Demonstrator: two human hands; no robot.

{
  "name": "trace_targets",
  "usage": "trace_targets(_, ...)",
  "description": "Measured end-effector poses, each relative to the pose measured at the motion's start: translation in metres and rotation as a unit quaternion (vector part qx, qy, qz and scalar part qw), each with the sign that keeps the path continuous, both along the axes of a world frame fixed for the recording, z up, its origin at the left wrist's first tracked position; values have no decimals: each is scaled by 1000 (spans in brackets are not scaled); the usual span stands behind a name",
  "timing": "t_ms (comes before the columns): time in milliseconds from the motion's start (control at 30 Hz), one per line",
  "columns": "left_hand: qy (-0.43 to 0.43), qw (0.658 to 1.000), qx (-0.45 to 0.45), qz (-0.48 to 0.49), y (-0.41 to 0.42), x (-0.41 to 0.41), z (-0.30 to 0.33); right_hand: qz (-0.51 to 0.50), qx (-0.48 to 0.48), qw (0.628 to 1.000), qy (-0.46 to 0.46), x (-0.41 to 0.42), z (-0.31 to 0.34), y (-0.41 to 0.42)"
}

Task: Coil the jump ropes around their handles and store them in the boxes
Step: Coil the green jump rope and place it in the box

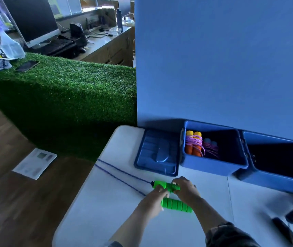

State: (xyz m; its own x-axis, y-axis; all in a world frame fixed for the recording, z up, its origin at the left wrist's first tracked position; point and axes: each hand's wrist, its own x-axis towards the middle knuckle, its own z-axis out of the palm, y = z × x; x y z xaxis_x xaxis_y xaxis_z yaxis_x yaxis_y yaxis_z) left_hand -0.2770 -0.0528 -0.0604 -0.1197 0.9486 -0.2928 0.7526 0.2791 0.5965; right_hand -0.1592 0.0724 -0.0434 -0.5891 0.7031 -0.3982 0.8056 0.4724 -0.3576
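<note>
Gripping two green handles, both hands work low over the white table. The left hand has its fingers curled round the nearer green handle, which lies across the table just in front of the wrists. The right hand closes its fingers on the farther green handle, which sits just beyond the first one and roughly parallel to it. The two hands are close together, nearly touching.

From the left end of the farther handle a blue rope runs in two strands up and to the left, across the table to its left edge; the strands lie uncoiled and slightly apart.

Behind the hands, against the blue wall, stand two open blue boxes. The left box holds a pair of orange handles wound with pink rope, standing upright at its left side, and beside them a second, darker bundle with pink rope; its handles are hard to make out. The right box is dark inside and its contents cannot be told. A blue lid lies flat on the table, touching the left box's left side.

At the table's lower right lies a dark, blurred object. Left of the table are a block covered in green turf with a phone on top, and a paper sheet on the wooden floor.
</note>
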Motion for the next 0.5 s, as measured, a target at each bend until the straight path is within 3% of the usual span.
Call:
trace_targets(200, 71, 997, 13, 8, 20, 37, 2, -27, -15, 999, 36, 52, -7, -2)
trace_targets(333, 178, 984, 7, -2, 20, 31, 2, -28, -19, 995, 90, 67, -8, -9)
trace_targets(500, 218, 975, -37, -16, 22, 30, 3, 31, -16, 999, 30, 86, -12, -9)
